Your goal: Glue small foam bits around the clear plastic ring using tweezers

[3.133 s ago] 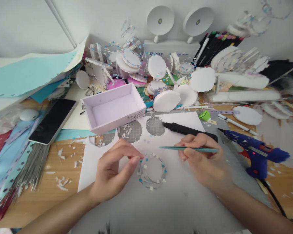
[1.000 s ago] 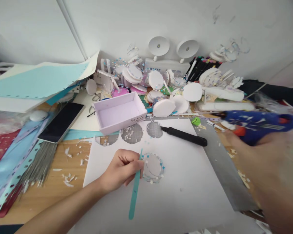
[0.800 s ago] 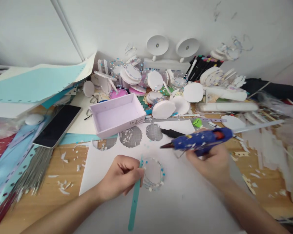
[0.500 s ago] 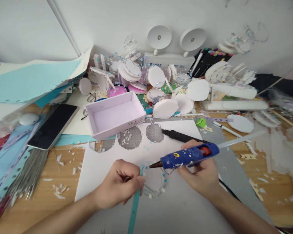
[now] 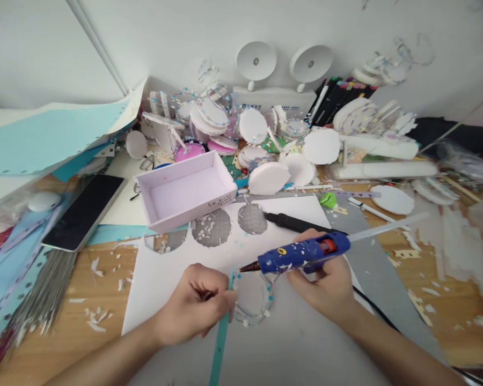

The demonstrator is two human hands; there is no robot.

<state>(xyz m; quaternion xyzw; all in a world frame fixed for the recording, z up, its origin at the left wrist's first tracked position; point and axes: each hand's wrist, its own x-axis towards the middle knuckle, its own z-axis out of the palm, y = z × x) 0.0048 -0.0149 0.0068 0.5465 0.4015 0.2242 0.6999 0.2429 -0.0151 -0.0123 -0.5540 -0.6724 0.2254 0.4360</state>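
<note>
My left hand (image 5: 199,305) is closed, pinching a teal paper strip (image 5: 220,348) that hangs down toward me. Against those fingertips is a thin wire ring (image 5: 270,292) dotted with small blue and white pieces; whether the fingers also grip it is hidden. A blue hot glue gun (image 5: 293,254) lies level in my right hand (image 5: 330,287), whose fingers wrap round its handle. Its dark nozzle points left, at the top of the strip beside the ring. A translucent glue stick (image 5: 390,226) juts from the gun's rear.
Under my hands lies a white sheet (image 5: 169,268) with round cut-outs. Beyond it are a pale lilac box (image 5: 181,190), a black pen (image 5: 292,222) and a heap of white foam discs (image 5: 269,178). A phone (image 5: 84,212) rests at left. The gun's black cord (image 5: 376,308) runs right.
The glue gun has shifted slightly left, its nozzle now closer to the strip's top end. My left hand keeps its pinch. The whole view has moved a little.
</note>
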